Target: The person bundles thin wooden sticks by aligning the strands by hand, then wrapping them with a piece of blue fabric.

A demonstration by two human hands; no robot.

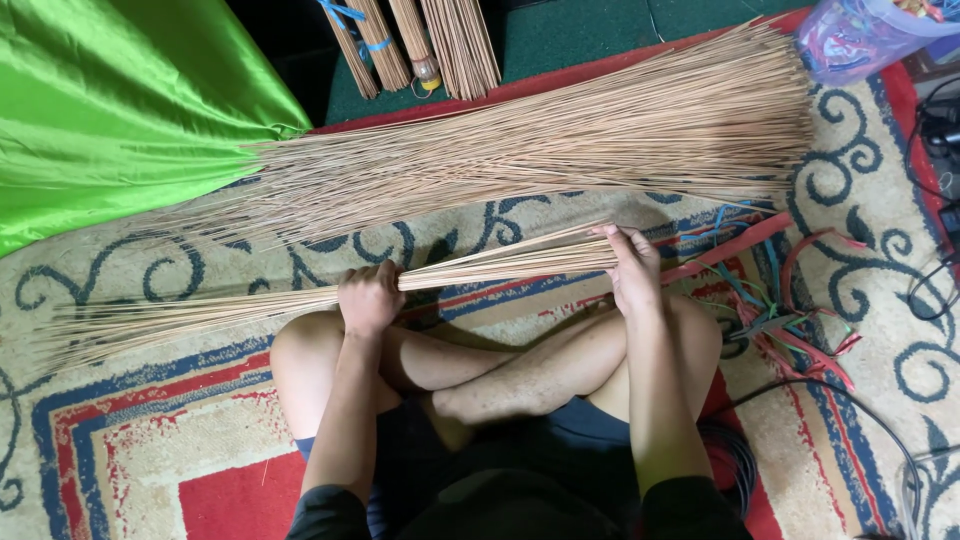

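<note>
I sit cross-legged on a patterned rug (150,440). Across my knees lies a thin bundle of tan broom sticks (500,265); its loose tips fan out to the left. My left hand (368,298) is closed around the bundle near its middle. My right hand (632,268) grips the thick end of the same bundle. Beyond it, a large loose pile of the same sticks (560,140) lies on the rug, spreading from left to right.
Green shiny cloth (120,100) covers the upper left. Several tied stick bundles (420,45) lie at the top. Red and blue plastic straps (780,300) tangle at the right. A clear plastic bag (860,35) sits top right, black cables (930,260) at the right edge.
</note>
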